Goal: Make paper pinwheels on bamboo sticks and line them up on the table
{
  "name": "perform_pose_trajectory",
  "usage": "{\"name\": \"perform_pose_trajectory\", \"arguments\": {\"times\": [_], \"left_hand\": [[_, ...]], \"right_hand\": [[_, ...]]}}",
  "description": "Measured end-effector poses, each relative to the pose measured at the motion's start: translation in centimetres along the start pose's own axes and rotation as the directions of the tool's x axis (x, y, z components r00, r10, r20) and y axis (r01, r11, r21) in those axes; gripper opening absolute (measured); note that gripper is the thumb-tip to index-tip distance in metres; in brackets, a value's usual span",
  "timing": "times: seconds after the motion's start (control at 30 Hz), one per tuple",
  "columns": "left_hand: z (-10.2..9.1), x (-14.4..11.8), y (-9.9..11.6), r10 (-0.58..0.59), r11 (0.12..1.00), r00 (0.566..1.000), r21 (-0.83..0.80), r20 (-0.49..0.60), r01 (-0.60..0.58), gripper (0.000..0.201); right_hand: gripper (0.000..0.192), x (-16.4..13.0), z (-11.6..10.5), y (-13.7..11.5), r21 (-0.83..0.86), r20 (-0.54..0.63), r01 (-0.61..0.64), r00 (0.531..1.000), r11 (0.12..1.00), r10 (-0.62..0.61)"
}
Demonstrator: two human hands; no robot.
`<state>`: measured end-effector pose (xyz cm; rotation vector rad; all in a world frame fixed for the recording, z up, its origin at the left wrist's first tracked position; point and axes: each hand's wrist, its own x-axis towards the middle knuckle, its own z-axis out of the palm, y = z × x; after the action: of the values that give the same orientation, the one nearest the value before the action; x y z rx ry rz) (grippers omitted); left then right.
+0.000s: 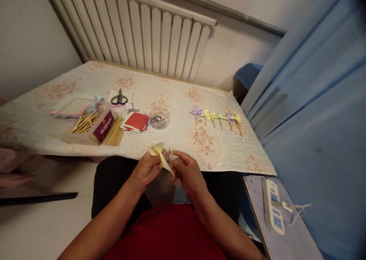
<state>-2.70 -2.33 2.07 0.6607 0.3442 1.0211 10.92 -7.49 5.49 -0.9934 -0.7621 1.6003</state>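
Note:
My left hand is closed on a yellow paper pinwheel, its folded blades spread above the fingers. Just to the right, my right hand pinches a thin wooden stick that points up. Both hands are close together over my lap, at the front edge of the bed. Whether the stick touches the pinwheel is hidden by the fingers. Past my hands lies a round clear dish of small metal pins. Left of it is a stack of coloured paper squares with a red one on top.
A clear plastic box holds wooden sticks, with more sticks beside it. Black-handled scissors rest on paper near small boxes. Several finished pinwheels lie in a row at right. A power strip sits on a side table.

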Motion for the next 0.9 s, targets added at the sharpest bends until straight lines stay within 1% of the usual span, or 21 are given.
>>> {"name": "perform_pose_trajectory", "arguments": {"times": [0.17,0.23,0.37,0.5,0.63,0.73,0.9], "left_hand": [[0.2,-0.5,0.4,-0.084,0.996,0.996,0.005,0.016,0.084,0.03],[0.5,-0.7,0.6,-0.092,0.996,0.996,-0.005,-0.002,0.092,0.031],[0.6,-0.9,0.8,-0.083,0.996,0.996,-0.021,-0.043,0.082,0.032],[0.4,-1.1,0.7,-0.059,0.998,0.995,-0.039,-0.075,0.056,0.03],[0.3,-1.3,0.8,-0.02,0.998,0.999,-0.062,-0.047,0.017,0.03],[0.3,-1.6,0.9,-0.018,0.998,0.999,-0.057,-0.031,0.017,0.031],[0.5,-1.8,1.2,-0.046,0.997,0.996,-0.058,-0.071,0.042,0.035]], "right_hand": [[0.036,-0.4,0.6,0.2,-0.027,0.037,-0.01,0.999,1.0,0.011],[0.035,-0.6,0.9,0.1,-0.037,0.038,-0.005,0.999,0.999,0.006],[0.032,-0.9,1.3,0.0,-0.059,0.027,-0.004,1.0,0.998,0.005],[0.029,-1.2,1.6,-0.1,-0.075,0.045,-0.011,0.999,0.997,0.014],[0.026,-1.5,1.9,-0.2,-0.08,0.066,0.0,0.998,0.997,0.006],[0.027,-1.7,2.2,-0.3,-0.086,0.079,-0.008,0.997,0.996,0.014],[0.028,-2.0,2.7,-0.4,-0.095,0.077,-0.014,0.997,0.995,0.021]]}}
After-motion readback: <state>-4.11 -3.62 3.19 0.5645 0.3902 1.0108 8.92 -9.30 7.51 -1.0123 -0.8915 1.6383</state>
